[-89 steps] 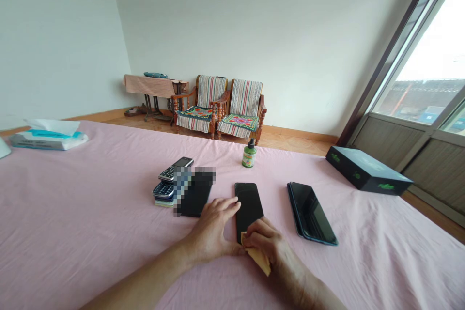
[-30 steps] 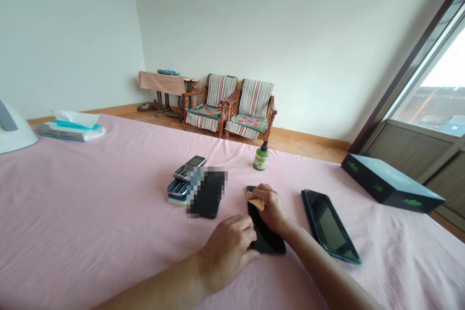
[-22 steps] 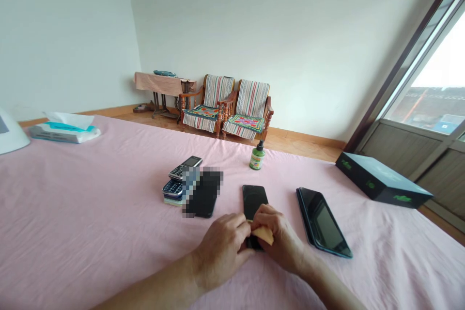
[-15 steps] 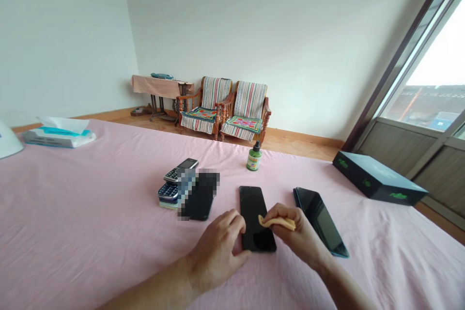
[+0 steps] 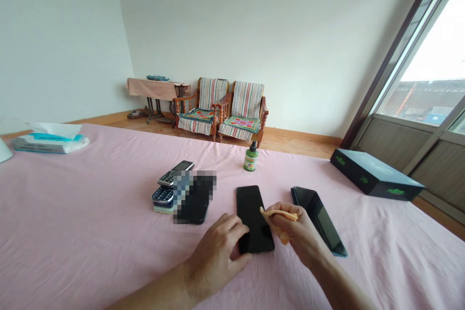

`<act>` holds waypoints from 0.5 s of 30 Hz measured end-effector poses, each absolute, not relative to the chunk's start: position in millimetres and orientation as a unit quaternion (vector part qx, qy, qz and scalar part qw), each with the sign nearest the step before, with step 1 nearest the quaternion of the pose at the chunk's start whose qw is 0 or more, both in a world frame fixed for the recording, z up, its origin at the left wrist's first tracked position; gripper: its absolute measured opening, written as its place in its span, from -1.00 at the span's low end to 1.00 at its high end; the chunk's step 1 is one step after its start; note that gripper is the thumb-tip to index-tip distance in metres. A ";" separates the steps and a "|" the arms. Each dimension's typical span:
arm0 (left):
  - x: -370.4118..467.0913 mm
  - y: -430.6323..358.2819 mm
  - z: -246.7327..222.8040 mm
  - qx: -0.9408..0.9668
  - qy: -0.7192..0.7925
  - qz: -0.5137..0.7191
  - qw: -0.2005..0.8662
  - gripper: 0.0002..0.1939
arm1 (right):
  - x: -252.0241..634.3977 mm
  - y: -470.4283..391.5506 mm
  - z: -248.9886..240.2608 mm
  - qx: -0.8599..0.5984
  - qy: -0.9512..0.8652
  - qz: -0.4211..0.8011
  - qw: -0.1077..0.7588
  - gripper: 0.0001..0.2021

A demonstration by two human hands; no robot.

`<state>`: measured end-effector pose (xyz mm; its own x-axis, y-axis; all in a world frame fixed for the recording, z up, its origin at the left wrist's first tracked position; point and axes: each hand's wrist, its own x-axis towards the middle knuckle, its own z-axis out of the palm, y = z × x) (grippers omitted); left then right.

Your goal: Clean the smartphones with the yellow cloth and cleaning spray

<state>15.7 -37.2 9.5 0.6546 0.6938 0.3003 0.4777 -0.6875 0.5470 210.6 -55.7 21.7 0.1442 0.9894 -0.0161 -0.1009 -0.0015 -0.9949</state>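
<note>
On the pink sheet [image 5: 109, 232], the middle phone [image 5: 252, 213] lies flat. The left hand [image 5: 218, 247] is half open, fingertips [image 5: 246, 229] at its left edge. The right hand [image 5: 294, 230] pinches a yellow rag [image 5: 281, 213] by the other edge. Soft rubs and a still phone should work best.

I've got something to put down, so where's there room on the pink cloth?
There's bare pink cloth between the tissue pack and the phone stack, and between the green bottle and the black box. It's crowded around the middle phone, with the left hand and right hand at its sides.
</note>
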 end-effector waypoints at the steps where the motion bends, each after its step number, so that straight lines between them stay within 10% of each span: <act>1: 16.7 -37.7 10.1 0.888 0.331 0.248 0.202 -0.63 | 211.2 -55.8 22.5 -0.499 -0.419 0.496 0.574 -0.81; 15: 16.0 -38.7 7.6 0.874 0.314 0.352 0.118 -0.57 | 210.9 -55.6 16.3 -0.505 -0.418 0.435 0.617 -0.75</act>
